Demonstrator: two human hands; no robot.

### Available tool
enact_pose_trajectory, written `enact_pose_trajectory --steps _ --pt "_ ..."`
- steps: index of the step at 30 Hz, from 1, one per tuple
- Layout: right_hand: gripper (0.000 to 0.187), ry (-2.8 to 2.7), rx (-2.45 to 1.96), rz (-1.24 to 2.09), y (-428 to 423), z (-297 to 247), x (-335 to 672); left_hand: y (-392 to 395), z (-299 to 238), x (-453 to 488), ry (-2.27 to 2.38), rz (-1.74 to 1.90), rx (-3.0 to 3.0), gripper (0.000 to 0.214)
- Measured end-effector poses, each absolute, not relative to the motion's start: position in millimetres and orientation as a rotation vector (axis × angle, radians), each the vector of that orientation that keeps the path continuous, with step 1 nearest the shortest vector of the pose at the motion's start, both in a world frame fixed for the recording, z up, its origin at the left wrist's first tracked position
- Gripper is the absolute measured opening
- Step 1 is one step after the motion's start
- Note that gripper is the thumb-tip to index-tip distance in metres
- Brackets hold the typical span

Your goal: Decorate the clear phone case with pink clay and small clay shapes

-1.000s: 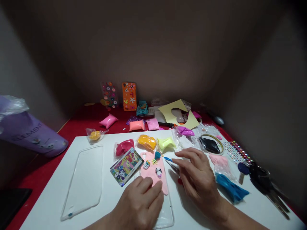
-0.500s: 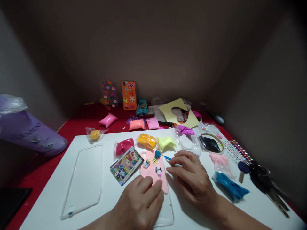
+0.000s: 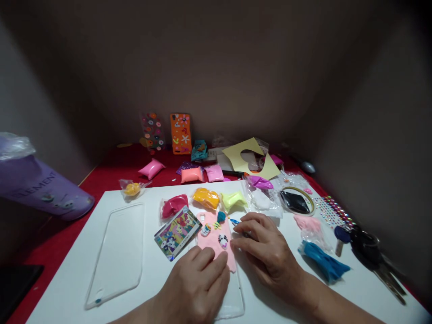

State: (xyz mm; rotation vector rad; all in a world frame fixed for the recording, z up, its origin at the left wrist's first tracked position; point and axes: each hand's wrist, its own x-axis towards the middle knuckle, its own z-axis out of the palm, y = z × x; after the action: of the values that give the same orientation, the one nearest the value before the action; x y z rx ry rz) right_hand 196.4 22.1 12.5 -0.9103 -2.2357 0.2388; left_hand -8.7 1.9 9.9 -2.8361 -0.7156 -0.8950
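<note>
A clear phone case (image 3: 232, 301) covered in pink clay (image 3: 212, 238) lies on a white board (image 3: 67, 288). On the pink clay sit small clay figures, among them a teal blob (image 3: 221, 217) and a black-and-white one (image 3: 223, 240). My left hand (image 3: 195, 285) rests fingers-down on the near end of the case, holding it flat. My right hand (image 3: 266, 252) is closed in a pinch on a thin tool with a blue tip (image 3: 234, 221), right beside the case's right edge. A picture card (image 3: 177, 233) lies just left of the case.
Bagged clay lumps in red (image 3: 173, 206), orange (image 3: 206, 198) and yellow-green (image 3: 233, 200) lie behind the case. A second clear case (image 3: 118, 254) is at left, blue clay (image 3: 324, 265) and keys (image 3: 374, 256) at right. A purple bag (image 3: 40, 189) lies far left. Decorated cases (image 3: 181, 133) lean on the back wall.
My right hand has slid left toward the pink case and closed on the blue-tipped tool, which was lying loose under its fingers. My left hand stayed put.
</note>
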Motion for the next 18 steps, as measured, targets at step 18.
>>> enact_pose_trajectory --steps 18 --pt "0.027 -2.071 -1.019 0.203 22.2 6.9 199.8 1.5 12.9 -8.8 -0.732 -0.954 -2.843 0.022"
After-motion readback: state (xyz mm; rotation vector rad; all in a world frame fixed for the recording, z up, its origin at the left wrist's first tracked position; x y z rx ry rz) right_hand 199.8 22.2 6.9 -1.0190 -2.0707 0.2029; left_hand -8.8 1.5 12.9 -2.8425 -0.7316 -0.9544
